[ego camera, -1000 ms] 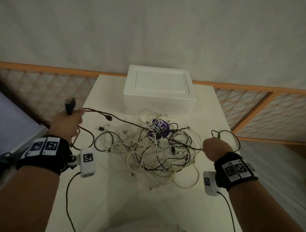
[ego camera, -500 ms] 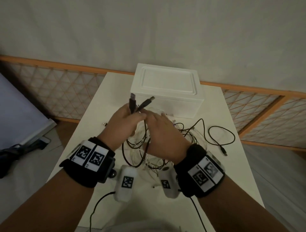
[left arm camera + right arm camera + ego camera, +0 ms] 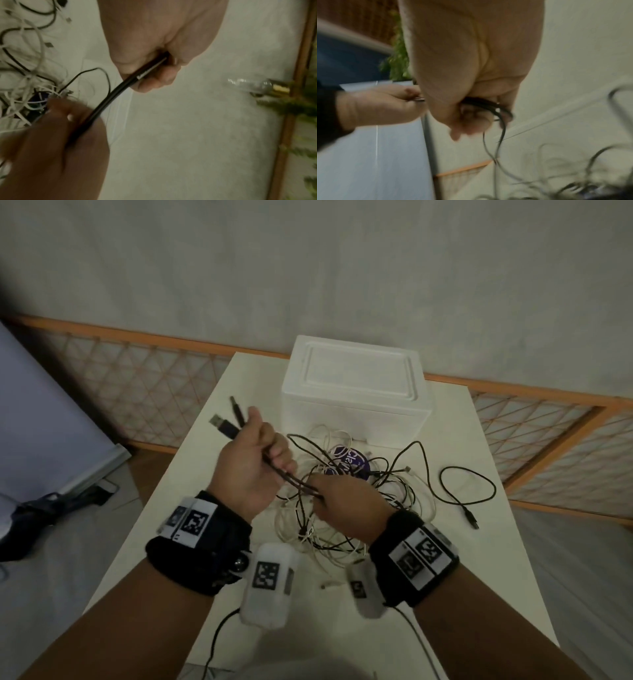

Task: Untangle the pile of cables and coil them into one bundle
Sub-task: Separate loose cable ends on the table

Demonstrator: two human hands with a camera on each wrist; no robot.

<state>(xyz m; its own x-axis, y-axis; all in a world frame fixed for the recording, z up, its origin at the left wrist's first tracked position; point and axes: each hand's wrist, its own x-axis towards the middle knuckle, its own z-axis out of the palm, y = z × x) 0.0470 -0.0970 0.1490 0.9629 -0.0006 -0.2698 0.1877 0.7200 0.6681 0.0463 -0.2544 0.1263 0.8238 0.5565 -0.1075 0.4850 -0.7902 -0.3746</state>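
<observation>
A tangle of black and white cables (image 3: 346, 501) lies on the white table (image 3: 479, 577), in front of the foam box. My left hand (image 3: 255, 463) grips a doubled black cable (image 3: 291, 479), with its two USB plugs (image 3: 224, 426) sticking out past the thumb. My right hand (image 3: 339, 501) pinches the same two black strands lower down, just above the pile. In the left wrist view the black cable (image 3: 120, 89) runs taut from my left fist (image 3: 150, 67) to the right hand (image 3: 60, 142). The right wrist view shows black strands (image 3: 489, 106) curled in my right hand (image 3: 471, 108).
A white foam box (image 3: 356, 392) stands at the table's far edge. A separate black cable (image 3: 469, 491) lies loose at the right. A purple round label (image 3: 347, 458) shows under the pile. An orange lattice fence (image 3: 137, 378) runs behind the table.
The hands came together a second ago, and now they have drawn apart: the left moved up-left with the plugs, the right slid down the two black strands toward the pile.
</observation>
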